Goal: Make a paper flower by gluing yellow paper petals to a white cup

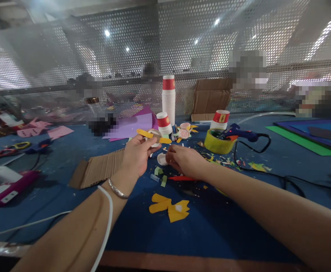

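Note:
My left hand (138, 153) is closed on a small round white paper piece (155, 133), which has yellow paper strips (144, 133) sticking out on both sides. Just right of it, my right hand (186, 158) has curled fingers pinching the right edge of a white round disc (162, 159) low over the table. Its fingertips are partly hidden. Under that hand lies a red pen-like stick (182, 178). Closer to me are yellow paper strips (159, 204) and a jagged yellow paper piece (179, 212) with a white spot.
Behind my hands stand a tall stack of paper cups (168, 102) and shorter stacks. On the right, a blue glue gun (236, 132) rests on a yellow tape roll (219, 145), its cord trailing. Corrugated cardboard (103, 168) lies left; paper scraps litter the middle.

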